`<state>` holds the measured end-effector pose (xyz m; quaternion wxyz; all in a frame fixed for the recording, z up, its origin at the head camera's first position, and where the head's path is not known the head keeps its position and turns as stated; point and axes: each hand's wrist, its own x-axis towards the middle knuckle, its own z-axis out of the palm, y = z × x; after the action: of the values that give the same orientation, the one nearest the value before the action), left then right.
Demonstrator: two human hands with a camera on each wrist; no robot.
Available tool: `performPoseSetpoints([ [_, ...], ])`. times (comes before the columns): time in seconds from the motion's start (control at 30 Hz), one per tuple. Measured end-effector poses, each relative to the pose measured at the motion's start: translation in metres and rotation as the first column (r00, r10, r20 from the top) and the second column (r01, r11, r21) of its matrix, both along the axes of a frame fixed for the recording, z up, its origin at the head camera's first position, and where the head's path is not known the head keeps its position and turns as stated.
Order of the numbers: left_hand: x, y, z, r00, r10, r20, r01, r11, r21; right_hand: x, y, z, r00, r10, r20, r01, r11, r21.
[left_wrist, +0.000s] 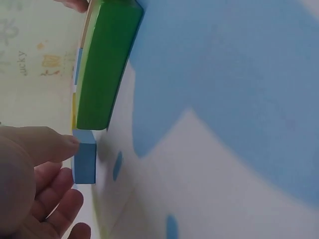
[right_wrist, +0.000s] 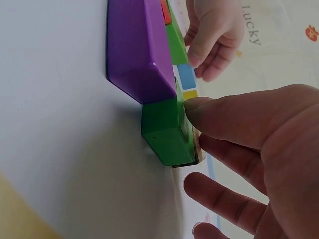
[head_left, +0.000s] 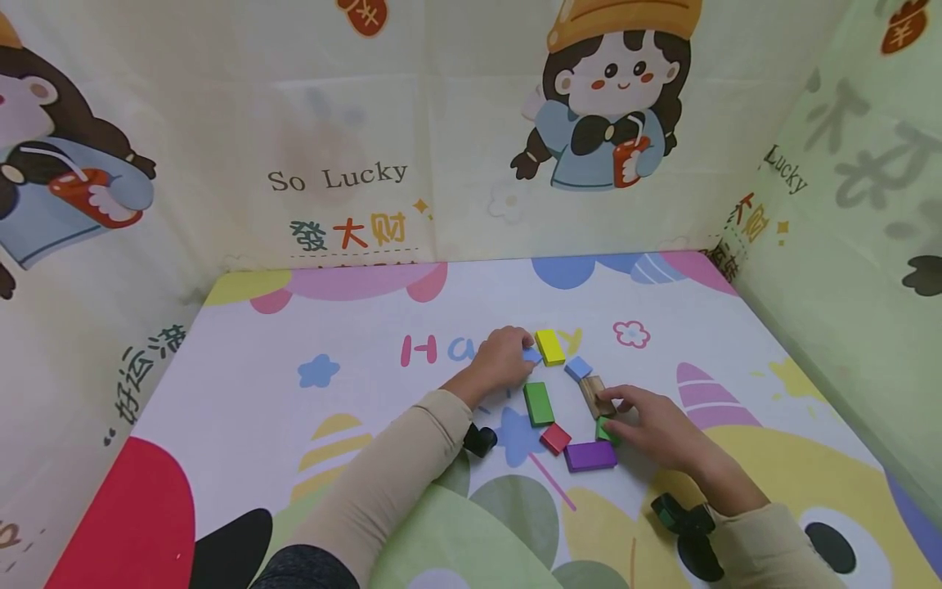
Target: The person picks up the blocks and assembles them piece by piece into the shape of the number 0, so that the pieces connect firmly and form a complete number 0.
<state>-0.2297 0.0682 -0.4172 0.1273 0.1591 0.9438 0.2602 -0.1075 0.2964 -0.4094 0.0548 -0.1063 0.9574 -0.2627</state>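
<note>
Small coloured blocks form a loose ring on the mat. My left hand (head_left: 504, 357) is at the ring's far left, where thumb and fingers pinch a blue block (left_wrist: 84, 163). A yellow block (head_left: 549, 348) lies just right of it, and a long green block (head_left: 539, 404) stands nearer me. My right hand (head_left: 655, 425) is at the ring's right side. Its thumb touches a smaller green block (right_wrist: 164, 129); the forefinger reaches the wooden block (head_left: 594, 397) and the other fingers stay spread. A purple block (head_left: 591, 456) meets that green block at one end.
A second blue block (head_left: 578, 368) sits between the yellow and wooden ones. A red block (head_left: 555, 439) lies between the long green and purple ones. The printed mat (head_left: 243, 393) is bounded by a patterned cloth wall (head_left: 456, 164). Black wrist devices (head_left: 480, 441) are worn at both wrists.
</note>
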Motion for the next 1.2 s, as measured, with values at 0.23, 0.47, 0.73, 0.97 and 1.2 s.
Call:
performPoseSetpoints([
  [0.23,-0.0008,0.0000,0.0009,0.999,-0.031,0.040,0.031,1.000,-0.006,0.0011,-0.0002,0.0005,1.000,0.006,-0.003,-0.006,1.000,-0.007],
  [0.47,0.0015,-0.0007,0.0033,0.991,-0.071,0.109,0.064,0.996,0.068,0.0021,-0.0006,0.0009,1.000,0.012,-0.003,-0.012,1.000,-0.019],
  [0.73,0.0030,-0.0004,0.0038,0.996,-0.047,0.071,0.041,0.996,0.079,0.0017,0.0001,0.0019,1.000,0.014,0.001,-0.014,1.000,-0.018],
  [0.97,0.0043,0.0030,0.0021,1.000,0.016,-0.018,-0.016,0.999,0.047,0.0003,0.0008,0.0013,1.000,0.012,0.007,-0.012,1.000,-0.020],
  [1.2,0.0058,0.0051,0.0024,0.999,0.047,0.000,-0.047,0.998,0.052,-0.0003,0.0005,0.0007,1.000,0.009,0.005,-0.009,1.000,-0.012],
])
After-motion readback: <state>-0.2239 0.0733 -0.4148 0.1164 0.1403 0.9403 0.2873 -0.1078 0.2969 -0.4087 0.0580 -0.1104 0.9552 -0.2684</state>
